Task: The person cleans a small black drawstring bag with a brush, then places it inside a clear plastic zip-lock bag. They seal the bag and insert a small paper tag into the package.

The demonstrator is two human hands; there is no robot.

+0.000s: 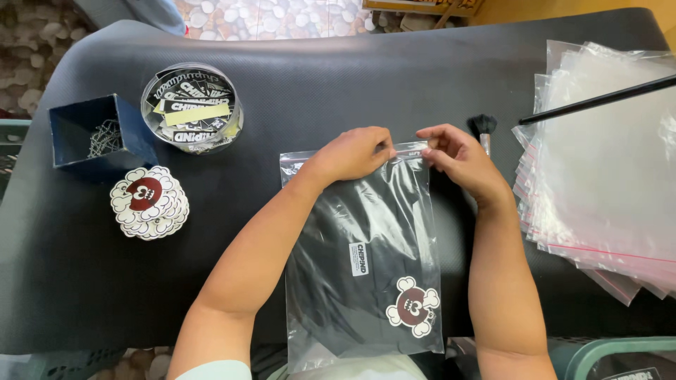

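- A clear zip bag [362, 260] lies flat on the black worktop [296, 91], straight in front of the person. Its long axis runs away from the body, and its sealing strip sits at the far end, under both hands.
- Inside it is a folded black garment [352, 225] with a small white label and a skull-and-bones sticker [412, 307] near the bag's lower right corner.
- The left hand [355, 151] rests on the bag's top edge left of centre, fingers curled and closed in a pinch on the strip.
- The right hand [458, 156] pinches the same edge at the top right corner, thumb and forefinger pressed together, the other fingers loosely bent.
- Both hands are about equally near the strip; their fingertips are close together with a short gap between them at the middle of the edge.
- A stack of empty clear bags [605, 162] lies to the right, with a black rod [598, 100] across it.
- To the left stand a round clear tub of stickers [191, 107], a blue box [98, 134] and a pile of skull stickers [149, 202].
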